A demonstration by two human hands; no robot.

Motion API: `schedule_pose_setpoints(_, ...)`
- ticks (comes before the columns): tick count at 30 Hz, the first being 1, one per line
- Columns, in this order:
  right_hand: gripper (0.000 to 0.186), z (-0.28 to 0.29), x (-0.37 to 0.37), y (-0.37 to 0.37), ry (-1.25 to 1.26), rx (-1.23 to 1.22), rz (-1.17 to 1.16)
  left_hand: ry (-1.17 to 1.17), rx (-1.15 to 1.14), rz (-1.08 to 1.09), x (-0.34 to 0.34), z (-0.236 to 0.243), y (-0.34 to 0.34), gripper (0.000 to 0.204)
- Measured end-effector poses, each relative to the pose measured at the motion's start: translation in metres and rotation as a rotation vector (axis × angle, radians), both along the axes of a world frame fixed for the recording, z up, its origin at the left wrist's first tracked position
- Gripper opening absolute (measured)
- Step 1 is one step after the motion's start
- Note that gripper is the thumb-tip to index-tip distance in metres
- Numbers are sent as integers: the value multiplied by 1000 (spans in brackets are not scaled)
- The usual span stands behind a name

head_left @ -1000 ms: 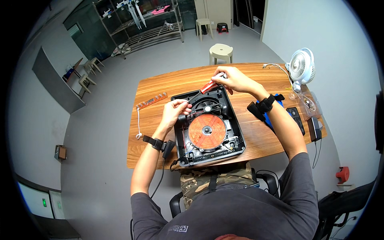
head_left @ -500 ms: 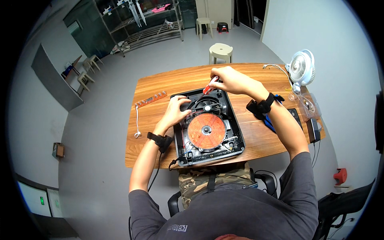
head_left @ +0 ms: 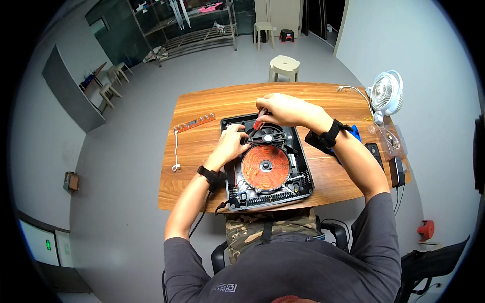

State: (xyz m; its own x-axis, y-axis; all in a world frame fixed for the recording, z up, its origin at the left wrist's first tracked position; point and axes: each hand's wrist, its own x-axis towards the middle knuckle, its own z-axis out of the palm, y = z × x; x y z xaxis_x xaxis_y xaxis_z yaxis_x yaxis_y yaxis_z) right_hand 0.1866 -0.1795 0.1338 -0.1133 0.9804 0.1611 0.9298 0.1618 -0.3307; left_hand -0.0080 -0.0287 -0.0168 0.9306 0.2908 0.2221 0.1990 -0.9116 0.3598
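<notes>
An opened induction cooker [head_left: 309,188] lies on the table in front of me, its black casing holding a round copper coil [head_left: 266,168] with a black cooling fan [head_left: 277,130] behind it. My right hand [head_left: 283,110] is closed around a screwdriver [head_left: 257,124] with a red and pale handle. The shaft slants down to the left, toward the fan's near left side. My left hand [head_left: 233,143] rests over the casing's left part, thumb and fingers bent but apart beside the screwdriver's tip. The exact point the tip touches is too small to make out.
An orange button circuit board [head_left: 194,122] with a white cable lies left of the cooker. At the right are a white fan [head_left: 386,93], a clear plastic box [head_left: 395,142], a black adapter [head_left: 397,171] and a blue item [head_left: 355,133]. A stool [head_left: 284,65] stands beyond the table.
The screwdriver's tip and my right hand have moved left and nearer, toward the fan's left side. My left fingers have drawn closer to the tip. The whole view has shifted slightly.
</notes>
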Motion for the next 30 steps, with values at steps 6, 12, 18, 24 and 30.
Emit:
schedule_pose_setpoints(6,35,3,-5,2,-18,-46,-5,5,-7,-22,1,-4,4,34)
schedule_pose_setpoints(12,35,3,-6,6,-6,-65,6,70,-52,-27,2,3,5,35)
schedule_pose_setpoints(18,35,1,-8,11,-34,-57,25,115,-12,-38,5,5,7,35)
schedule_pose_setpoints(24,37,10,-25,27,-155,-51,61,147,-23,3,12,5,12,28)
schedule_pose_setpoints(30,47,14,-37,41,-254,-143,-18,206,-121,55,25,13,9,23)
